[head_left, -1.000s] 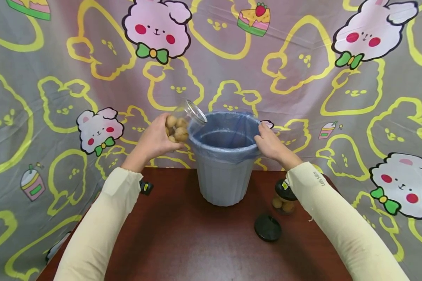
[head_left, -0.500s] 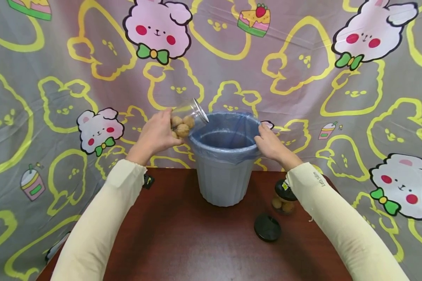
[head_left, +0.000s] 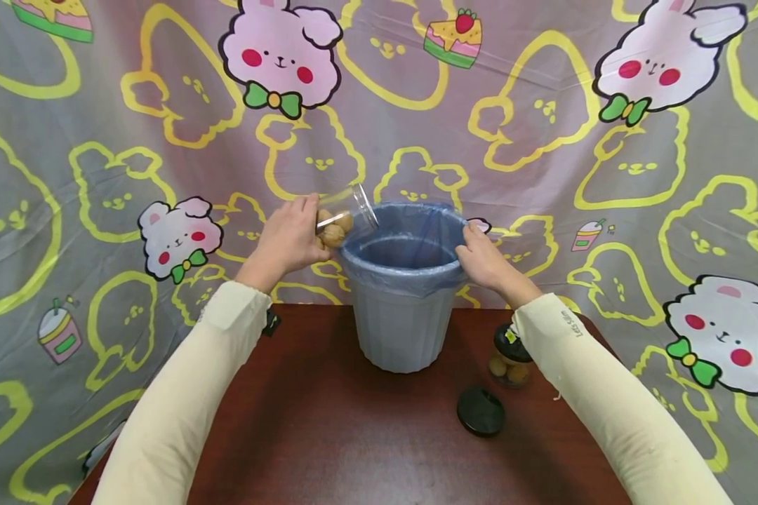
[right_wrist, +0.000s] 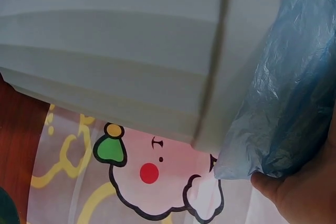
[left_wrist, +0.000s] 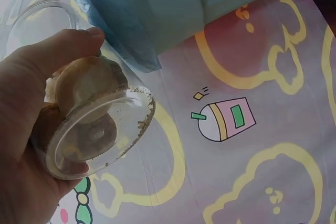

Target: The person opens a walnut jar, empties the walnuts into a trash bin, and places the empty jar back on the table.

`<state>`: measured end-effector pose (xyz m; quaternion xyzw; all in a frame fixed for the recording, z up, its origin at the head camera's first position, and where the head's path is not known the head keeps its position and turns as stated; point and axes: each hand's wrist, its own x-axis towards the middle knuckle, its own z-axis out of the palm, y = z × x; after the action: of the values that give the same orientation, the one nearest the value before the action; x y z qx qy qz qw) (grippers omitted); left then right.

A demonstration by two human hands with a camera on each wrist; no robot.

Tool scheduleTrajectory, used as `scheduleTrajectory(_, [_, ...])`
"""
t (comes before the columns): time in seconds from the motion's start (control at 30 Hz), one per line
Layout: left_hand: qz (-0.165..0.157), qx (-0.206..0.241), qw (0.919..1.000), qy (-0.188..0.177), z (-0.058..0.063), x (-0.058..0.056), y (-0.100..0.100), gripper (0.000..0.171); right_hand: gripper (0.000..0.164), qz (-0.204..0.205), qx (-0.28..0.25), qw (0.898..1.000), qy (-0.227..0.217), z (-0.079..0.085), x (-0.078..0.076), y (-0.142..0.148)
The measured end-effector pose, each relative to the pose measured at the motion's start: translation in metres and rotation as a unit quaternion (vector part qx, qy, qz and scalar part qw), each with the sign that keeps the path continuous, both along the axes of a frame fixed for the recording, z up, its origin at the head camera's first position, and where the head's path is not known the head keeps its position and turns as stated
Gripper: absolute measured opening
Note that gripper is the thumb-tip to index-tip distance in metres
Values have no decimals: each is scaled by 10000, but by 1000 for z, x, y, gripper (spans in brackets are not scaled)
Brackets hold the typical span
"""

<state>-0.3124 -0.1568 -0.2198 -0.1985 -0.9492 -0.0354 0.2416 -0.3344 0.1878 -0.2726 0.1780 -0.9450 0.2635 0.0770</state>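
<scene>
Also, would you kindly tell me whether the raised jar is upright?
No, the raised jar is tilted well over, its mouth pointing toward the lined bin.

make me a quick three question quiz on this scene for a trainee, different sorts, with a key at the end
1. True or false: the left hand is holding the open jar upright.

2. Multiple choice: what does the right hand grip?
a) a walnut
b) the bin, at its lined rim
c) the patterned curtain

3. Fill in: the loose black lid lies on the ____.

Key
1. False: it is tilted, its mouth toward the bin.
2. b
3. table
</scene>
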Motion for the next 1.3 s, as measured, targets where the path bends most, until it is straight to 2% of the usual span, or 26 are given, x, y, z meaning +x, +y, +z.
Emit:
scheduleTrajectory(0.43, [-131, -698, 9949, 719, 0, 0, -1, 92, 59, 43, 17, 9999, 113, 1, 2, 0])
scheduleTrajectory(0.67, [-171, -915, 9929, 735, 2, 2, 2, 87, 58, 69, 54, 10000, 24, 2, 2, 0])
scheduleTrajectory(0.93, [-250, -1151, 9890, 900, 4, 3, 6, 84, 58, 75, 56, 9998, 171, 0, 2, -1])
scheduleTrajectory(1.3, [-186, -1484, 9841, 958, 5, 4, 9, 93, 58, 79, 30, 10000, 1, 0, 1, 0])
